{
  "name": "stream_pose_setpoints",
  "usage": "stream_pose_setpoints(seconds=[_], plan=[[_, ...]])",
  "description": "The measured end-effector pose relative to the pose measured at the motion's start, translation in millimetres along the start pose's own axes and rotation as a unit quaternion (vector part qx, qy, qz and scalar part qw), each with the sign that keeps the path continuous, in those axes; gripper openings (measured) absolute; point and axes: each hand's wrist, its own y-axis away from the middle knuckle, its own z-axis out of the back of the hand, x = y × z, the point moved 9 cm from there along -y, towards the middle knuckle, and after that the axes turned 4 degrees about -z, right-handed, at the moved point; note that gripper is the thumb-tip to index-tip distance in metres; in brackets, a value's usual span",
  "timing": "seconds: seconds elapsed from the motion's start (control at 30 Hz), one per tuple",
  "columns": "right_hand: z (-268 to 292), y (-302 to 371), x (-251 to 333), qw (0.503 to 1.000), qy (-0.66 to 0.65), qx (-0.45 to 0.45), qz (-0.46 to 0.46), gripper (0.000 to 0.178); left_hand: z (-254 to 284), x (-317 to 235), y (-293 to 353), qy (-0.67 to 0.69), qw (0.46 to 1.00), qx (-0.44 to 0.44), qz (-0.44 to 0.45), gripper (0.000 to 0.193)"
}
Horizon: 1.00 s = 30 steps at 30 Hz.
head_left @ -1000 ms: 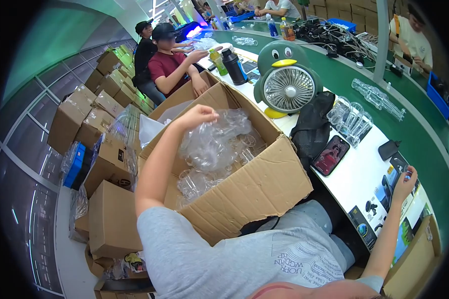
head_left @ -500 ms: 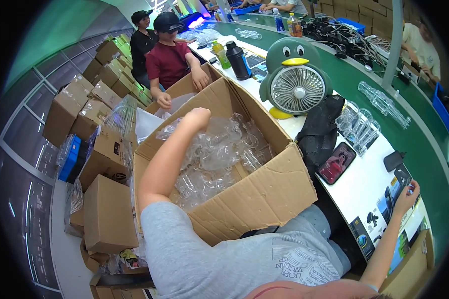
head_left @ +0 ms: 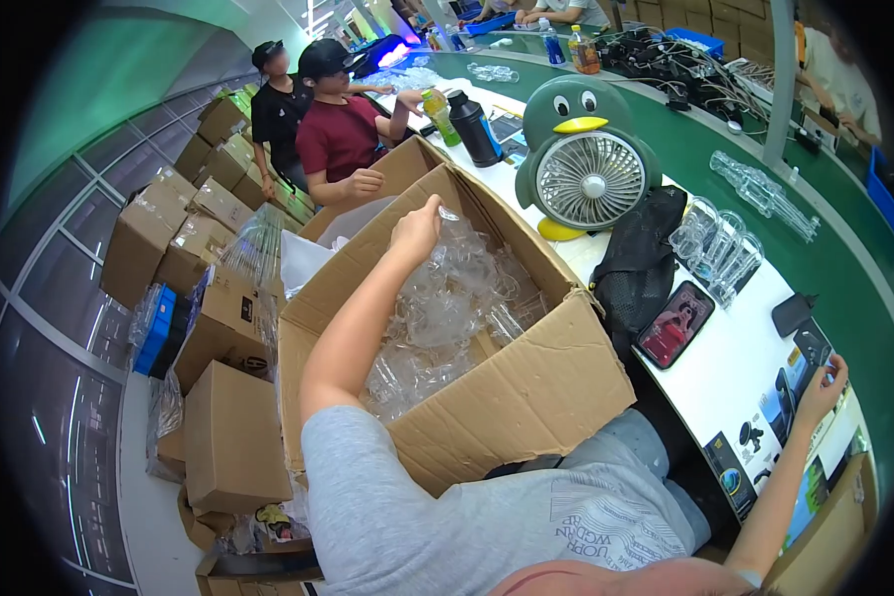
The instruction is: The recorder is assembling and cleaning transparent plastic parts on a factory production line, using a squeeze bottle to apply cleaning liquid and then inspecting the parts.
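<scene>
Well left of the left grip (head_left: 417, 234) stand stacked brown cardboard cartons (head_left: 233, 437). The left grip, fingertips pinched on a small glossy clear plastic piece (head_left: 449, 214), is over a large open brown cardboard box (head_left: 507, 402); a tangled heap of transparent plastic pieces (head_left: 447, 308) lies inside, just below it. Between both grips, a green penguin-shaped fan (head_left: 588, 119) and a black-framed smartphone (head_left: 676, 324) occupy the white tabletop (head_left: 710, 392). The right grip (head_left: 820, 391) has curled fingers; whether it grasps anything, I cannot tell.
</scene>
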Motion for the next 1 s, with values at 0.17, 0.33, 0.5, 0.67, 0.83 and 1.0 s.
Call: stream_pose_setpoints(seconds=[0.17, 0.33, 0.5, 0.67, 0.83, 1.0], plan=[[1.0, 0.5, 6.7, 1.000, -0.014, -0.009, 0.000, 0.025, 38.4, 5.4, -17.9, 0.280, 0.954, -0.107, -0.018, 0.020], [4.7, 3.8, 7.8, 1.000, -0.024, -0.008, -0.006, 0.025, 73.3, -4.8, -5.6, 0.088, 0.995, -0.045, 0.008, 0.040], [2.5, 6.7, 10.9, 0.998, -0.047, 0.003, -0.031, 0.025, 98.7, -3.5, 26.9, 0.101, 0.980, -0.145, -0.089, 0.027], [9.1, 5.4, 9.1, 0.998, -0.061, -0.012, -0.023, 0.025, 106.6, 11.5, 48.4, 0.147, 0.964, -0.197, -0.098, 0.016], [6.6, 5.8, 19.1, 0.998, -0.066, -0.009, -0.023, 0.024, 107.3, 38.4, 51.2, 0.235, 0.941, -0.241, -0.035, 0.021], [8.9, 8.5, 26.6, 0.997, -0.069, -0.022, -0.020, 0.024, 102.1, 13.3, 51.3, 0.221, 0.953, -0.191, -0.080, 0.013]])
